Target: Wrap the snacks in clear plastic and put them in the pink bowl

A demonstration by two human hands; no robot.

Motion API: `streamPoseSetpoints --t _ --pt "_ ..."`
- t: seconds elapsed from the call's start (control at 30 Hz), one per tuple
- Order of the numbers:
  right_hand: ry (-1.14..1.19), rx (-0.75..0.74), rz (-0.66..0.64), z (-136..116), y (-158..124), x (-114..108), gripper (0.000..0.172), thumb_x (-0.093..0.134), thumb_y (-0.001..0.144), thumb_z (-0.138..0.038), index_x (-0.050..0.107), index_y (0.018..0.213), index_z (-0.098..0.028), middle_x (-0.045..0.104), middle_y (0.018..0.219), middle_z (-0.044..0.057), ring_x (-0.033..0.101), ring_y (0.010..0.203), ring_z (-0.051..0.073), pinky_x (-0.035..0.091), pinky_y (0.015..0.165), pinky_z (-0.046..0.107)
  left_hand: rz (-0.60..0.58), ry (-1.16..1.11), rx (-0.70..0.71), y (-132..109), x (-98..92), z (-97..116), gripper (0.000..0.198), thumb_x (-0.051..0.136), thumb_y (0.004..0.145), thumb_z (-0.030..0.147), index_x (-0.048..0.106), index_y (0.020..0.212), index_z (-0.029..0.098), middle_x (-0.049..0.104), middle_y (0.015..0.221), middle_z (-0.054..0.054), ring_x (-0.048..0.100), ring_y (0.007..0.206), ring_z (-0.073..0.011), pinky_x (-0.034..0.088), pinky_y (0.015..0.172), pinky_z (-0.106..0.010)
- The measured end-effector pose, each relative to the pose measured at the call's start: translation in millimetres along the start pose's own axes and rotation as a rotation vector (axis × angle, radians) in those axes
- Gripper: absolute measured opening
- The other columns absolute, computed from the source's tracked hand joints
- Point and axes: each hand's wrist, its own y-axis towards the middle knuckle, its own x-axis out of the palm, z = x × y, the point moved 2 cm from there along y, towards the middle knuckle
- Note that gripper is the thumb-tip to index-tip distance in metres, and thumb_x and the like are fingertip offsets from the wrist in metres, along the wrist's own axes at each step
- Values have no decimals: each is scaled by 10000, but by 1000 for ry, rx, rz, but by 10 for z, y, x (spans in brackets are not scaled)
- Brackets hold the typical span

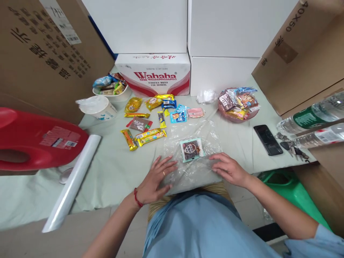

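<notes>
A clear plastic sheet or bag (188, 175) lies spread on the table's near edge, wrinkled, its lower end by my lap. On it rests a dark snack packet with a pale green border (191, 149). My left hand (157, 181) lies palm down with fingers spread over the plastic's left edge. At the right edge, my right hand (229, 169) touches the plastic with its fingers stretched out. Neither hand grips anything. Beyond the sheet sit yellow snack bars (152, 137), a red-edged brown packet (139, 124), blue packets (178, 116) and a pink packet (195, 113).
A pink bowl of snacks (228, 116), a phone (268, 139), keys (295, 150) and water bottles (309, 120) are to the right. Leftward are a white snack basket (122, 96), a paper tub (98, 109), a red jug (40, 139) and a white roll (72, 182). Boxes (161, 77) line the back.
</notes>
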Motion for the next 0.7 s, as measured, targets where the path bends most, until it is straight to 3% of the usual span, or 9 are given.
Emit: streamPoseSetpoints --t 0.07,0.13,0.2,0.27,0.37,0.5,0.57,0.7 --pt "31 29 -20 -22 169 -96 213 525 1014 -295 729 993 -241 683 1216 120 649 1114 246 556 949 413 -24 24 10 -47 68 91 823 646 833 621 431 1537 252 438 1604 -140 283 1545 -346 155 1253 -621" --pt "63 54 -39 -11 328 -164 236 519 1020 -334 732 981 -242 689 1194 112 663 1102 233 548 958 387 -12 62 -3 -68 142 115 890 673 794 682 437 1535 250 437 1600 -162 277 1543 -370 143 1246 -639" --pt "93 71 -57 32 469 -210 260 516 1021 -368 735 968 -236 704 1133 103 679 1050 215 545 938 357 51 73 -47 -56 180 71 595 628 889 561 584 1408 274 567 1500 -132 352 1515 -327 171 1248 -615" --pt "102 110 -79 111 587 -242 293 522 1013 -406 739 942 -223 717 1018 89 685 942 200 544 869 328 153 32 -112 -4 159 -18 281 533 975 394 714 1161 289 726 1276 -72 487 1428 -255 235 1242 -562" --pt "115 251 -88 293 710 -266 329 550 976 -457 743 908 -199 715 862 51 653 785 180 509 747 285 308 -85 -247 149 62 -182 270 471 993 355 714 913 268 781 1010 -32 635 1233 -213 347 1196 -501" --pt "119 453 -83 576 786 -216 350 557 930 -477 730 890 -176 705 772 10 614 706 162 447 666 247 430 -114 -523 420 -15 -423 244 534 910 411 669 801 240 752 908 -53 673 981 -235 513 991 -436" --pt "23 512 -91 682 793 -181 317 541 929 -429 725 893 -174 710 771 11 618 714 166 441 672 247 465 -68 -618 522 -24 -539 215 560 869 405 663 802 228 732 882 -70 648 940 -262 521 927 -449" --pt "-321 541 -155 731 796 -243 253 519 956 -325 739 979 -202 754 958 55 666 865 199 453 754 268 563 53 -663 524 -94 -651 268 583 847 407 678 964 186 710 1023 -130 613 1043 -318 482 969 -501"
